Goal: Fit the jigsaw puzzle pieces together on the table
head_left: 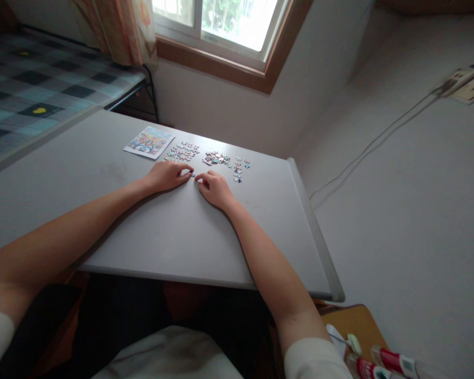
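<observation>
My left hand (166, 176) rests on the grey table (174, 231), thumb and index finger pinched on a small jigsaw puzzle piece (193, 175). Facing it, my right hand (215, 188) has curled fingers, with thumb and index closed at the right side of that piece; the fingers cover most of it. Just beyond the left hand lies a spread of puzzle pieces (184, 151). A heaped pile of pieces (218, 158) sits beyond the right hand, and a narrow column of pieces (237, 171) is to its right.
A printed picture sheet (150, 142) lies left of the pieces. The table meets a white wall where a cable (363, 145) hangs from a socket (466, 84). At the lower right, bottles (395, 363) stand by a yellow-brown stool (351, 318). A bed (55, 89) stands back left.
</observation>
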A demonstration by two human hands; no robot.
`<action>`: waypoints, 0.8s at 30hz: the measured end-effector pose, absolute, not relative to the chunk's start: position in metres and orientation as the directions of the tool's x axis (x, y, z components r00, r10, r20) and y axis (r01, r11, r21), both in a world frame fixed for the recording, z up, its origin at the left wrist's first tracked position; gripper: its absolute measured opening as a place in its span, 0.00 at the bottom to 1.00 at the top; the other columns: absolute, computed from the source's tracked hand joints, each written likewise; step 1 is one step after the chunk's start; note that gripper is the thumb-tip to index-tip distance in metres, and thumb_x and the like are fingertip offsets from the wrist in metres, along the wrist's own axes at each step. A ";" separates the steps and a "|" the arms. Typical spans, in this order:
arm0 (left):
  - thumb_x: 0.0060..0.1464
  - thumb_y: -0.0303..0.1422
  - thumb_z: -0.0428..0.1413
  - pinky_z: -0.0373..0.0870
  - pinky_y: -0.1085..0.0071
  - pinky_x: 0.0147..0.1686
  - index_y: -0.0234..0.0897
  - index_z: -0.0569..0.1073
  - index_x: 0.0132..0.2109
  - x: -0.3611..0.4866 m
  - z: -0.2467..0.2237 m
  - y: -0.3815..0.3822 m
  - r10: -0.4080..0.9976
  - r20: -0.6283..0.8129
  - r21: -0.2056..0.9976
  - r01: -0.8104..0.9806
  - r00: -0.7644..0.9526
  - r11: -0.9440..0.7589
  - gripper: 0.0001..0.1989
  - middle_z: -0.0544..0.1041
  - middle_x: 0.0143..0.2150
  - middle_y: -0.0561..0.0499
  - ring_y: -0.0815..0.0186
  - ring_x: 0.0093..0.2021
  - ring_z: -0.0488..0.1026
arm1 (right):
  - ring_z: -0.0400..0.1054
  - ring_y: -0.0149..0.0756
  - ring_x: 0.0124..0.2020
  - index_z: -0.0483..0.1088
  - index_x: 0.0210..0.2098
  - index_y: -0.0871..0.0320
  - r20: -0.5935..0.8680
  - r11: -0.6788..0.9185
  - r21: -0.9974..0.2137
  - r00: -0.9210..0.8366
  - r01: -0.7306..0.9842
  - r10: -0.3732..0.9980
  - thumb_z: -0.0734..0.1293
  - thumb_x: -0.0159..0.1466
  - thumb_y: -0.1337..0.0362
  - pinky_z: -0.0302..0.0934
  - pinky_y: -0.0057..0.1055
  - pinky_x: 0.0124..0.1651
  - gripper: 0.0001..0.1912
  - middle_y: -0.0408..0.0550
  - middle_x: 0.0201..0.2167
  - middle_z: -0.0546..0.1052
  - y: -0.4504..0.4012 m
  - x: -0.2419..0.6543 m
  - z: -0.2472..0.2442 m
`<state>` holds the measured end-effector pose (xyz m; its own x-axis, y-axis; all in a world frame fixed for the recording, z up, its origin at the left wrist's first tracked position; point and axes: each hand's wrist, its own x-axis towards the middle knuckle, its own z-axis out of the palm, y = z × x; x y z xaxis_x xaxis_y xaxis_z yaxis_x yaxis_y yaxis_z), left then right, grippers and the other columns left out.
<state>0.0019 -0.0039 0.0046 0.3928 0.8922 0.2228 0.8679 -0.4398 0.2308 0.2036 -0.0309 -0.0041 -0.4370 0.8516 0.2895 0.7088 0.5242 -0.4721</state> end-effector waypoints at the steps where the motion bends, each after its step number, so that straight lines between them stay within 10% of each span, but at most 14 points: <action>1: 0.57 0.47 0.47 0.57 0.73 0.28 0.47 0.77 0.50 0.002 0.005 -0.004 0.892 0.223 0.230 0.867 0.394 -0.441 0.21 0.78 0.29 0.54 0.65 0.31 0.73 | 0.63 0.32 0.36 0.75 0.42 0.55 0.291 0.525 -0.472 -0.437 0.708 0.851 0.60 0.65 0.64 0.57 0.30 0.45 0.12 0.45 0.33 0.70 -0.031 0.204 -0.004; 24: 0.58 0.47 0.47 0.56 0.73 0.27 0.47 0.77 0.50 0.002 0.005 -0.004 0.892 0.219 0.234 0.866 0.396 -0.442 0.21 0.77 0.28 0.53 0.66 0.30 0.73 | 0.63 0.33 0.36 0.75 0.43 0.55 0.280 0.514 -0.477 -0.432 0.713 0.858 0.61 0.64 0.65 0.57 0.30 0.45 0.12 0.45 0.32 0.69 -0.032 0.204 -0.002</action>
<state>0.0019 -0.0042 0.0054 0.3960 0.8919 0.2185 0.8660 -0.4419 0.2342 0.2038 -0.0321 -0.0022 -0.4316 0.8576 0.2799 0.7126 0.5143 -0.4771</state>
